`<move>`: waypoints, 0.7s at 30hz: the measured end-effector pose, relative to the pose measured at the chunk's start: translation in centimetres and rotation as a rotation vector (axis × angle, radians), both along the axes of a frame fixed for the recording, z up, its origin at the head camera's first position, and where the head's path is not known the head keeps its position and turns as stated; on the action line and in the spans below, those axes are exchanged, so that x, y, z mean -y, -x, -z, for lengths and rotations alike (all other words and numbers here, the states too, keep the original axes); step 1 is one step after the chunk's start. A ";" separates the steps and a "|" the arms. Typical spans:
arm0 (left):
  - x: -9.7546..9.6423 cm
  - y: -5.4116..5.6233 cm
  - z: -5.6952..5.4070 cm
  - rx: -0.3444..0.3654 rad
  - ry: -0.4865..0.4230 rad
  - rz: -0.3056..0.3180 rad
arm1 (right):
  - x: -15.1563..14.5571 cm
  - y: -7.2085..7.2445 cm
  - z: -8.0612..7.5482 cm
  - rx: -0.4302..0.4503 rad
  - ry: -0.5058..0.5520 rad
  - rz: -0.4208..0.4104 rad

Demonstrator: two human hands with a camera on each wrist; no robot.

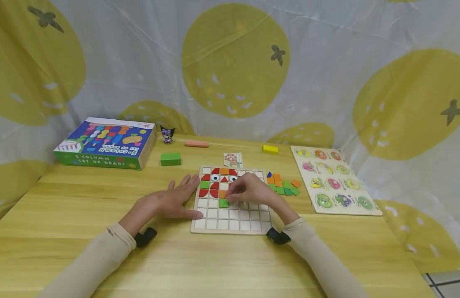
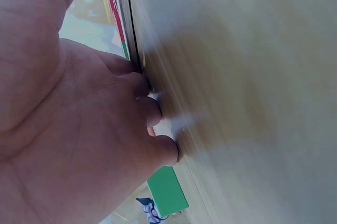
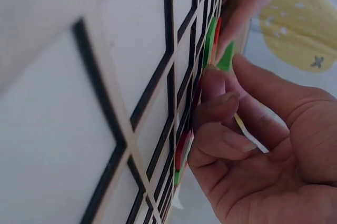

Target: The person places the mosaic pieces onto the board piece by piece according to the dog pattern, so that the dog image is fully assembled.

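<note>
Plainly, the white-squared board point(image 1: 234, 224) bears red, green and orange tiles point(image 1: 214, 193).

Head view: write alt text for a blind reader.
A person's right hand works at a green square tile on a gridded wooden board; the left hand rests at its left edge. Loose tiles and a fruit puzzle lie right, a bead-set box left.

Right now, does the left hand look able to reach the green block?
Probably yes: the green block lies beyond the left hand on the table, with nothing visible standing between them. That hand appears empty, though it would have to leave the board.
</note>
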State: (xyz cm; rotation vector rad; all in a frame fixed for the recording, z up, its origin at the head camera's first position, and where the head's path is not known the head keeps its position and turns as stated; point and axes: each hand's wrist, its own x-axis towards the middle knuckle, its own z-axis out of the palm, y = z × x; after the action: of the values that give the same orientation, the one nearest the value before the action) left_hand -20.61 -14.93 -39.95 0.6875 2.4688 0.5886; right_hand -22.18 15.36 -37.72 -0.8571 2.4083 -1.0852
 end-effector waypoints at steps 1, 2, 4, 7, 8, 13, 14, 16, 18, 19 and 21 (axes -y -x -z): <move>0.0 0.0 0.0 -0.006 -0.002 0.001 | -0.1 0.0 -0.1 0.013 0.004 -0.005; 0.0 0.1 0.1 -0.007 -0.001 0.001 | -0.2 0.1 -0.2 0.023 0.008 -0.013; 0.0 0.3 0.5 -0.015 0.008 -0.003 | -0.3 0.2 -0.3 0.035 0.010 -0.027; 0.1 0.6 1.0 -0.022 0.018 -0.002 | -0.7 0.5 -0.4 0.024 0.008 -0.042; 0.2 0.7 1.0 -0.021 0.019 -0.002 | -0.8 0.7 -0.5 0.020 0.008 -0.044; 0.3 0.7 1.2 -0.026 0.016 0.000 | -2.5 1.4 -1.5 0.072 0.021 -0.037; 0.3 0.7 1.2 -0.029 0.009 0.001 | -3.1 1.6 -1.6 0.082 0.024 -0.023; 0.3 0.7 1.2 -0.030 0.009 -0.002 | -4.2 2.0 -1.9 0.093 0.029 0.035; 0.3 0.6 1.2 -0.028 0.006 -0.001 | -5.4 2.3 -2.1 0.093 0.038 0.129; 0.3 0.5 1.0 -0.025 -0.008 0.004 | -6.0 2.6 -2.2 0.088 0.051 0.172; 0.3 0.4 1.0 -0.021 -0.023 0.005 | -7.1 2.9 -2.3 0.075 0.072 0.257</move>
State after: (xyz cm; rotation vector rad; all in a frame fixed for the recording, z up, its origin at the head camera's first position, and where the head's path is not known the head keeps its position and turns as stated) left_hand -21.05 -15.26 -40.94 0.7117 2.4829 0.6123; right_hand -25.07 22.41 -35.39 -0.5276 2.4773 -1.2799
